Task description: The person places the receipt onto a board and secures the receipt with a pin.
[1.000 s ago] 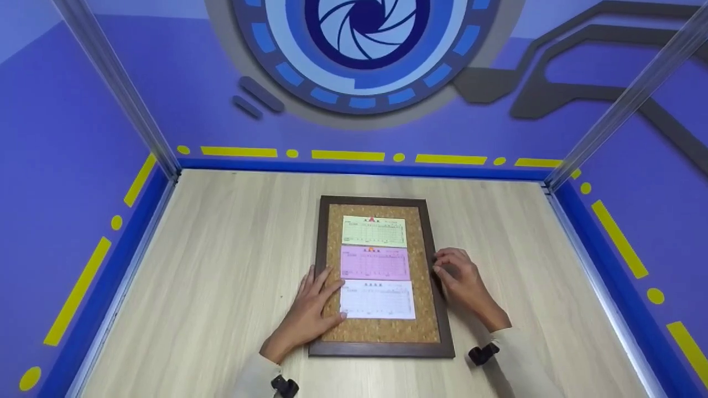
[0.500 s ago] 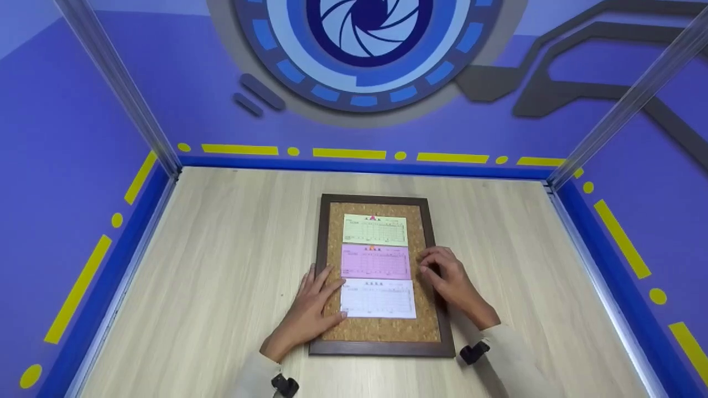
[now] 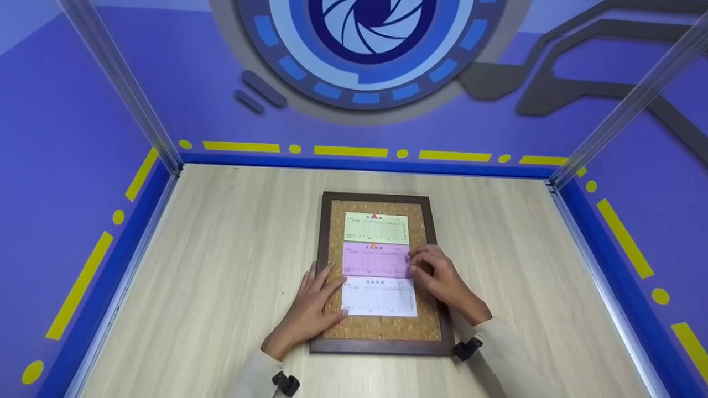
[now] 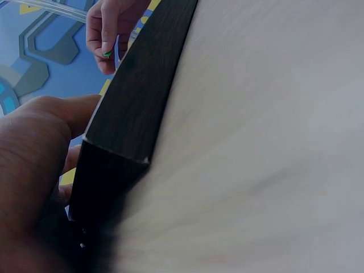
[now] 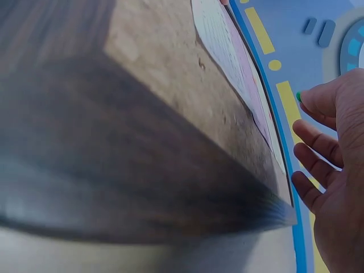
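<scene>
A cork board [image 3: 381, 330] in a dark brown frame lies flat on the table. A green slip [image 3: 376, 229] with a red pin [image 3: 374, 216], a pink slip [image 3: 370, 263] with an orange pin [image 3: 374, 245], and a white slip [image 3: 376, 298] run down it. My left hand [image 3: 307, 312] rests on the board's left side, fingers spread, with thumb and index finger at the white slip's left edge. Above the right edge of the pink slip, my right hand [image 3: 442, 279] pinches a small green push pin [image 5: 299, 96] between thumb and index finger; only its green head shows.
The pale wooden table [image 3: 238, 237] extends around the board. Blue-purple panels with yellow dashes [image 3: 351, 151] enclose it at the back and both sides. A metal post [image 3: 121, 83] stands at the back left corner and a similar post [image 3: 619, 110] at the back right.
My right hand has moved left from the frame's right edge to over the pink slip's right edge, carrying the green push pin. The left hand stays in place on the board.
</scene>
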A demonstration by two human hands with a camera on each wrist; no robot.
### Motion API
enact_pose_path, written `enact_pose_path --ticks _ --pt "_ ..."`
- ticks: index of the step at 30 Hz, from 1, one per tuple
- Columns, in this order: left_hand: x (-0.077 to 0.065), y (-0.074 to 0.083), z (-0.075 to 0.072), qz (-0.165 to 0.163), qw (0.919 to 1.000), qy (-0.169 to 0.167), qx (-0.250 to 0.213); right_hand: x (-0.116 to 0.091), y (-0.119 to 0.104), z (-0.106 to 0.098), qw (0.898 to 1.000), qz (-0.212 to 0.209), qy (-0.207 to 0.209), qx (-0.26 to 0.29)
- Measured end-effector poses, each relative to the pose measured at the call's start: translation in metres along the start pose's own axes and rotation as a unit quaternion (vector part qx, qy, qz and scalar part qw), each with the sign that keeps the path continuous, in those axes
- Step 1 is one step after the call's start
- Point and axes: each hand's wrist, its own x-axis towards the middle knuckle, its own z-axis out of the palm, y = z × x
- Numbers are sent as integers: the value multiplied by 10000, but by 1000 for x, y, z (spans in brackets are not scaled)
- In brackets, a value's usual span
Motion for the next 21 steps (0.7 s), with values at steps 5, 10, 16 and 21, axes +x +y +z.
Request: enact_pose_path --ticks 5,10,16,21 --pt "1 -2 2 84 10000 11 49 5 -2 8 9995 -322 -16 34" --pt "1 -2 1 103 9999 28 66 9 -4 15 9989 -438 -121 57" --pt "1 -2 0 145 9998 52 109 12 -9 22 9987 -413 -309 -16" --pt "0 -1 0 104 9999 24 53 13 -12 27 9986 -319 -387 -167"
